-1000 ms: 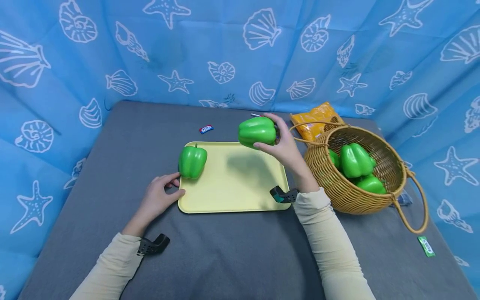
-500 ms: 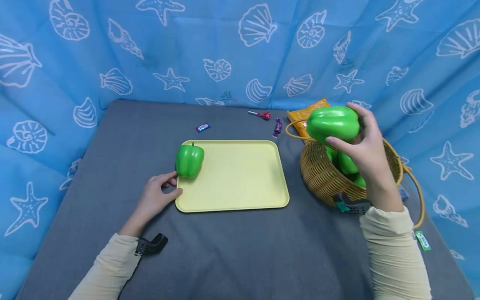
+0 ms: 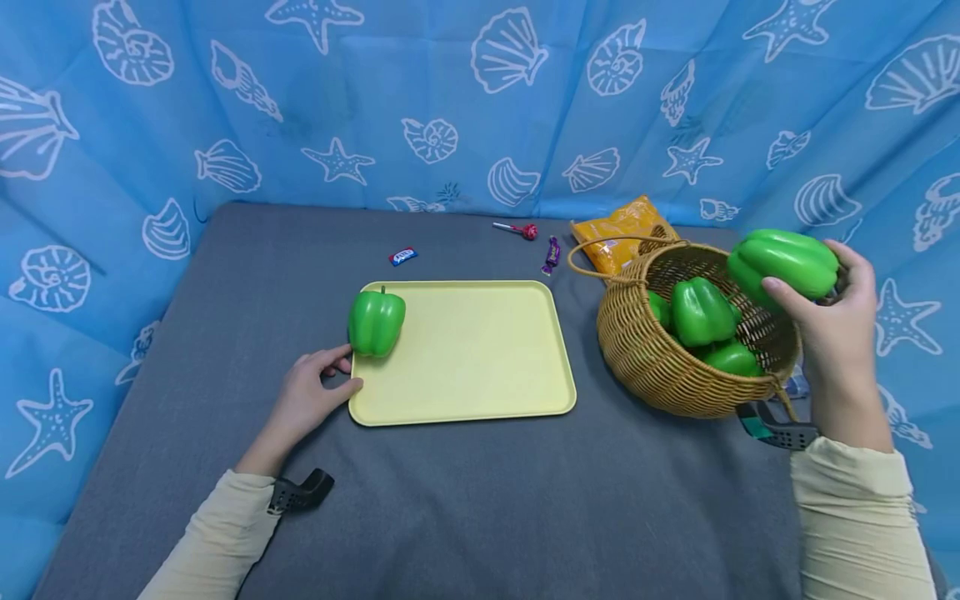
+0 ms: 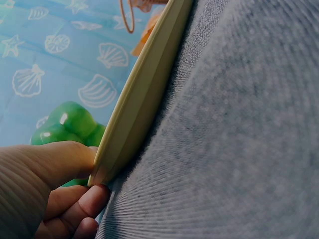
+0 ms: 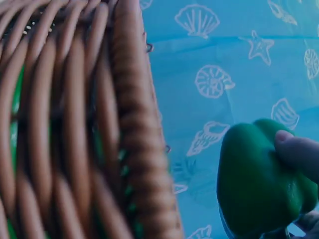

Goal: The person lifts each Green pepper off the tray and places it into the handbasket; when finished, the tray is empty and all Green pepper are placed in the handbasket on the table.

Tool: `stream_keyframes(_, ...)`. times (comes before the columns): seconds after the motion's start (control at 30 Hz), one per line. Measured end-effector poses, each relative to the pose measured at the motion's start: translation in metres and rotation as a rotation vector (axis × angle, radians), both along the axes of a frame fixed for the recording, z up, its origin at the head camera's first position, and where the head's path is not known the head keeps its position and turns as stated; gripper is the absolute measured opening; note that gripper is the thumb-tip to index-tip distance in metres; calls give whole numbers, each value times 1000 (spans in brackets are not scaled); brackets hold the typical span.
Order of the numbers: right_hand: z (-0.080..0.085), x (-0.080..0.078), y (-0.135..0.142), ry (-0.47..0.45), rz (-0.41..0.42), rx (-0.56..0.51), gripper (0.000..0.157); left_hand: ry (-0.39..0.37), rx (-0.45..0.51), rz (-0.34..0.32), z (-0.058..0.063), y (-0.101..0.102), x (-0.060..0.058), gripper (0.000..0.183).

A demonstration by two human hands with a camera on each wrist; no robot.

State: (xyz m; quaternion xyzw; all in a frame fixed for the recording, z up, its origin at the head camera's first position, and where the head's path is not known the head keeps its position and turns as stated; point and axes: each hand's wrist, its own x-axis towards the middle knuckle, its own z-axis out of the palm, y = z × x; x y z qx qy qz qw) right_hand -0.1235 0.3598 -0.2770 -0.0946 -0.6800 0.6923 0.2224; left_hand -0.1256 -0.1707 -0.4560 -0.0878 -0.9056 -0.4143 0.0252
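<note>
My right hand grips a green bell pepper at one end, thumb on the near side, over the right rim of the wicker basket. In the right wrist view that bell pepper appears beside the basket's woven wall. Several more green peppers lie inside the basket. My left hand pinches the left edge of the pale yellow tray, its thumb at the rim in the left wrist view. Another green bell pepper stands at the tray's upper left corner, stem up.
Behind the tray lie a small blue-and-red wrapped sweet, a red lollipop and a purple wrapped candy. An orange packet is behind the basket, whose looped handle sticks out leftward. A patterned blue curtain surrounds the grey table.
My right hand has carried the bell pepper rightward from above the tray, across the basket to its right rim. My left hand stays at the tray's edge.
</note>
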Motion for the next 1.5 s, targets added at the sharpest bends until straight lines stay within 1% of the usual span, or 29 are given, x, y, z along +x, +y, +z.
stream_keyframes(0.07, -3, -1, 5, -9, -39, -15, 72, -7, 0, 0, 0, 0, 0, 51)
stream_keyframes(0.13, -5, -2, 9, -40, -68, 1, 74, -13, -1, -1, 0, 0, 0, 51)
stream_keyframes(0.23, -6, -4, 11, -123, -116, 103, 75, -19, -3, -2, 0, 0, 0, 51)
stream_keyframes(0.33, -5, -4, 10, -173, -159, 203, 75, -21, -6, -3, 1, 0, 1, 51)
stream_keyframes(0.4, -3, -5, 9, -158, -179, 229, 73, -18, -4, -3, 0, 0, 1, 51)
stream_keyframes(0.5, 0, -4, 5, -131, -166, 239, 71, -11, -4, -2, 0, 0, 0, 51)
stream_keyframes(0.67, 6, -2, -11, -71, -82, 244, 70, -20, -7, 0, 0, -1, 0, 52)
stream_keyframes(0.77, 8, -4, -27, -1, -30, 244, 67, -31, -8, 0, 1, -1, 1, 52)
stream_keyframes(0.83, 9, -6, -38, 62, 23, 240, 65, -32, -7, 1, 1, -1, 1, 52)
stream_keyframes(0.93, 8, -9, -59, 130, 128, 263, 66, -28, -9, 1, 2, 0, 1, 51)
stream_keyframes(1.1, 7, -14, -106, 160, 292, 403, 67, -40, -7, -4, 3, 0, 1, 52)
stream_keyframes(1.2, 5, -17, -140, 169, 388, 455, 67, -52, 1, -5, 3, -1, 2, 52)
stream_keyframes(1.27, 1, -21, -163, 170, 445, 486, 67, -51, 4, -5, 3, -1, 2, 53)
stream_keyframes(1.33, -8, -26, -185, 175, 509, 491, 68, -44, 4, -5, 3, -1, 2, 53)
stream_keyframes(1.43, -25, -35, -217, 161, 598, 486, 69, -37, 3, -3, 3, 0, 2, 53)
stream_keyframes(1.5, -39, -40, -238, 148, 664, 457, 70, -36, 6, -3, 4, 0, 2, 52)
